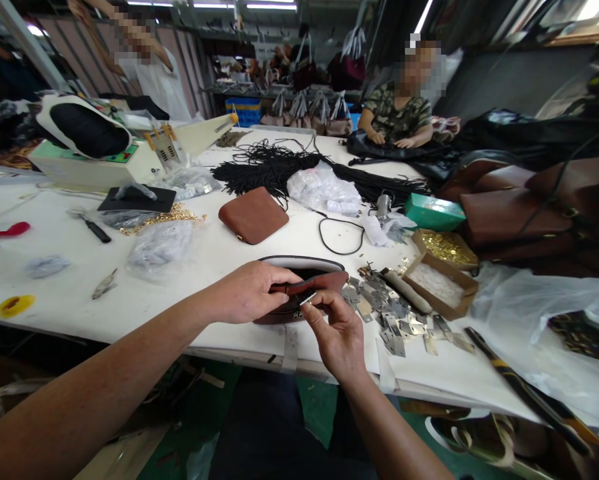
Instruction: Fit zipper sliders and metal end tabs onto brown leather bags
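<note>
My left hand (247, 292) is closed on the brown leather flap (313, 283) of a small open bag piece that lies at the white table's (54, 293) near edge. My right hand (338, 332) pinches a small metal plate against that flap from below. Just to the right lies a heap of several loose silver metal plates (389, 313). A finished brown leather pouch (252, 215) rests farther back on the table.
A cardboard box (442, 270) holds gold and white fittings, with a green box (433, 212) behind it. Black cords (279, 167), plastic bags, a tool (95, 229) and a machine (87, 157) fill the far table. A person sits across at the far side. Brown bags (519, 207) pile up right.
</note>
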A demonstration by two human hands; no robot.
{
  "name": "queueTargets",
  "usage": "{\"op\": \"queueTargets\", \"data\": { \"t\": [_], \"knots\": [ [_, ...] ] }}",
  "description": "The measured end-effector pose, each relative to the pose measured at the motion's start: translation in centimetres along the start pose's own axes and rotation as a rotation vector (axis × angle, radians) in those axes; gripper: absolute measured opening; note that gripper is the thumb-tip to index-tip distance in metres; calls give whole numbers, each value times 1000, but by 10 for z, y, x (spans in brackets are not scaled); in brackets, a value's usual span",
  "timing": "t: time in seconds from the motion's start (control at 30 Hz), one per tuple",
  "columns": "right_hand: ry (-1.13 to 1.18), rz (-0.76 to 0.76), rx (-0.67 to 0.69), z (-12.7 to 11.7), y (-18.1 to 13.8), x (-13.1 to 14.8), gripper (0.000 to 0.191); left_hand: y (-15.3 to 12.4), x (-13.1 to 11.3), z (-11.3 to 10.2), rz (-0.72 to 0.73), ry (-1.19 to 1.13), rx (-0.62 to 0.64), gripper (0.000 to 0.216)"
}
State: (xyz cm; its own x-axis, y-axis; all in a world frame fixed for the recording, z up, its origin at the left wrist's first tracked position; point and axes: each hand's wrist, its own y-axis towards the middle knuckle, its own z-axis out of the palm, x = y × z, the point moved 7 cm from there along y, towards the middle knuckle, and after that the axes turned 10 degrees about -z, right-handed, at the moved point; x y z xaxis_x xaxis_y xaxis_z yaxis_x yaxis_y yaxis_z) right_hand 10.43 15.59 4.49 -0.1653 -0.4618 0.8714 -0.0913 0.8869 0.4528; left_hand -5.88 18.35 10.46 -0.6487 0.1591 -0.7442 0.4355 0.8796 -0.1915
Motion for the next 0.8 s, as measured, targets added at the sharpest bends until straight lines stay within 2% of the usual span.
{"op": "queueTargets", "data": {
  "t": [0.27, 0.53, 0.8],
  "knots": [
    [-83, -80, 40, -2, 9, 6, 12, 4, 14, -5, -103, 14, 0, 28],
    [-31, 1, 88, -1, 13, 6, 14, 5, 10, -3, -128, 54, 29, 26],
    [-155, -64, 18, 1, 10, 12, 10, 1, -3, -1, -42, 132, -35, 19]
  ]
}}
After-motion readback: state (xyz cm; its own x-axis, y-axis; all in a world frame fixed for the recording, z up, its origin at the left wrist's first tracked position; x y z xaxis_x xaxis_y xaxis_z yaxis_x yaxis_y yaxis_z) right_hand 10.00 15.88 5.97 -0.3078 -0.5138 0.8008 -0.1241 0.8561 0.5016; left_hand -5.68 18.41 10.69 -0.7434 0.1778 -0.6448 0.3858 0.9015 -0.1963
